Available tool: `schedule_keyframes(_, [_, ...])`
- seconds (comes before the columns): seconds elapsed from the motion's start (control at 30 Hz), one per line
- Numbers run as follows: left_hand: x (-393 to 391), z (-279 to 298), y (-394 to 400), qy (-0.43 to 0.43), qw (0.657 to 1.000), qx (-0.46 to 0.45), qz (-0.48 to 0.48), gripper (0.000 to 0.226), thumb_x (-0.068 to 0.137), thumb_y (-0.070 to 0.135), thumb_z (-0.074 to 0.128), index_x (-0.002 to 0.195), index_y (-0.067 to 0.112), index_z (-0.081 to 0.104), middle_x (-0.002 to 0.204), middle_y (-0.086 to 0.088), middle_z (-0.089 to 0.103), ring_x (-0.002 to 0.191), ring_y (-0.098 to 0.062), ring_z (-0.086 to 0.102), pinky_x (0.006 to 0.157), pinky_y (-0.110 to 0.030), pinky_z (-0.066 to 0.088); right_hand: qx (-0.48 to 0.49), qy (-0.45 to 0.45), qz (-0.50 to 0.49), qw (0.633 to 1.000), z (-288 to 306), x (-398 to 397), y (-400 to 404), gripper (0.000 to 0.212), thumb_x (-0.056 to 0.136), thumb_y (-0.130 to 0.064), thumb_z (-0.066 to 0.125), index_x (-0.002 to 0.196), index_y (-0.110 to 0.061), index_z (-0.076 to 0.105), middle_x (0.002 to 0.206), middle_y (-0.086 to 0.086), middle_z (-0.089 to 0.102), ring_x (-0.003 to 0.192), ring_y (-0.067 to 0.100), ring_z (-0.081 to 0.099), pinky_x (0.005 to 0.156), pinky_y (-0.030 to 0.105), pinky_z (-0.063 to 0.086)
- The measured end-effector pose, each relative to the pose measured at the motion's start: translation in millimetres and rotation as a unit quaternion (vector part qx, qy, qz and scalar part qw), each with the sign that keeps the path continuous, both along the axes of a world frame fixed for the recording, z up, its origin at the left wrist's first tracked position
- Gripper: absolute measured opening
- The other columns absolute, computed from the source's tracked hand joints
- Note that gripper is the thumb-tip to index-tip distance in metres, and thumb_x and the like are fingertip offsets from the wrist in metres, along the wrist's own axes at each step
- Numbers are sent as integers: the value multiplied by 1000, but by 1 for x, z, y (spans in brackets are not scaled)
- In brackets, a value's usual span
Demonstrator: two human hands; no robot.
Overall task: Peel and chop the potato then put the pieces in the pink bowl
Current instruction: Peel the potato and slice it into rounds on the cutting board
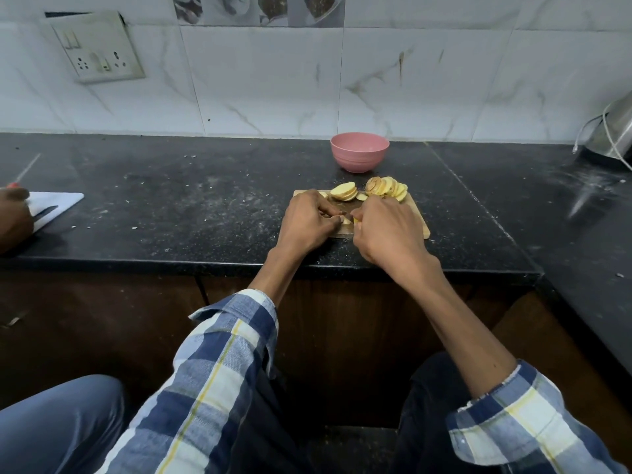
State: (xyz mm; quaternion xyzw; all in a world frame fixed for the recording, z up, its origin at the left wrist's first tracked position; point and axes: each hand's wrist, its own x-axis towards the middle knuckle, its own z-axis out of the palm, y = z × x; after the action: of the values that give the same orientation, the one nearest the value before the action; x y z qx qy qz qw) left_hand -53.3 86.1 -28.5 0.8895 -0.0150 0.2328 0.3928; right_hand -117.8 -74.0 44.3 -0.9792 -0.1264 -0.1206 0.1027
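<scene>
1. Where the black speckled stone counter (205, 206) meets the veined white marble-look wall tiles (273, 80), a round, smooth pink bowl (359, 151) stands on the far side of a small rectangular wooden cutting board (419, 217).
2. Pale yellow potato slices (344, 191), flat rounds with thin brown edges, lean in two overlapping stacks along the board's far edge; the right stack (386, 188) shows patches of brown skin.
3. Curled tight, the left hand (307, 220) pinches a small pale potato piece (346, 220) at the near middle of the board, its fingertips just touching it.
4. Folded just as closely, the right hand (390, 230) is wrapped round something yellow at its thumb side; what it is cannot be made out, since the hand hides all but a sliver.
5. Both hands cover much of the board's near half.
6. At the left edge, another person's hand (13, 213) is cut off beside a white board (58, 205) bearing a dark knife blade (46, 212).
7. At the far right, a shiny metal vessel (612, 131) is only partly in view.
</scene>
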Motion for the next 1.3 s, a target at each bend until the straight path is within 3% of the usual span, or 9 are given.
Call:
schedule_keyframes(0.27, [0, 6, 0, 12, 1000, 18, 6, 3, 79, 17, 84, 78, 20, 83, 86, 9, 71, 85, -12, 67, 81, -40, 58, 1, 39, -13, 999, 12, -11, -9, 35, 93, -23, 69, 127, -17, 65, 122, 9, 64, 109, 31, 61, 77, 36, 43])
schedule_keyframes(0.37, [-1, 4, 1, 8, 1000, 20, 2, 3, 79, 19, 85, 78, 21, 83, 88, 9, 71, 86, -11, 66, 82, -40, 57, -11, 23, -15, 1000, 13, -24, -20, 29, 94, -23, 67, 122, -19, 68, 120, 8, 66, 109, 29, 62, 81, 34, 41])
schedule_keyframes(0.53, [-3, 12, -2, 19, 996, 83, 4, 4, 83, 25, 82, 86, 26, 83, 94, 8, 72, 86, -12, 66, 81, -39, 58, 77, -1, -15, 997, 8, -35, -42, 32, 98, -30, 62, 129, -34, 68, 129, 7, 63, 114, 30, 61, 83, 37, 46])
schedule_keyframes(0.67, [4, 24, -4, 26, 977, 190, -98, 36, 85, 7, 72, 113, 28, 80, 106, 1, 65, 92, -17, 63, 81, -29, 50, 123, -41, -28, 991, -8, -26, -57, 34, 98, -34, 60, 131, -40, 67, 125, 9, 67, 108, 32, 64, 83, 41, 51])
schedule_keyframes(0.8, [13, 37, 0, 60, 956, 232, -167, 30, 87, 4, 77, 108, 24, 82, 104, -3, 67, 88, -14, 61, 80, -24, 50, 143, -40, -41, 988, -15, -17, -69, 34, 98, -35, 60, 132, -41, 66, 123, 7, 69, 104, 31, 65, 79, 40, 52])
schedule_keyframes(0.9, [14, 39, -5, 57, 967, 209, -133, 20, 84, 12, 84, 102, 21, 84, 98, 0, 69, 78, -3, 56, 73, -11, 46, 154, -42, -42, 986, -21, -13, -73, 34, 99, -34, 60, 132, -39, 66, 122, 7, 70, 102, 31, 65, 75, 38, 50])
schedule_keyframes(1.0, [8, 31, -21, 46, 986, 155, -35, 10, 83, 25, 86, 93, 22, 85, 84, 4, 73, 72, -2, 56, 72, -25, 45, 153, -48, -40, 986, -27, -11, -68, 35, 99, -35, 59, 133, -39, 65, 117, 7, 71, 97, 27, 66, 69, 33, 46])
schedule_keyframes(1.1, [4, 18, -36, 32, 994, 86, 58, 11, 83, 33, 85, 86, 23, 84, 78, 5, 76, 71, -9, 65, 69, -28, 50, 134, -64, -29, 988, -30, -13, -59, 35, 99, -33, 59, 134, -37, 65, 117, 6, 71, 99, 29, 67, 71, 35, 49])
schedule_keyframes(1.3, [3, 16, -20, 44, 997, 58, -6, 15, 85, 27, 84, 98, 20, 84, 91, 2, 79, 73, -1, 62, 73, -23, 49, 103, -84, -13, 991, -27, -12, -44, 34, 100, -30, 61, 133, -32, 67, 119, 2, 70, 102, 25, 67, 75, 36, 51])
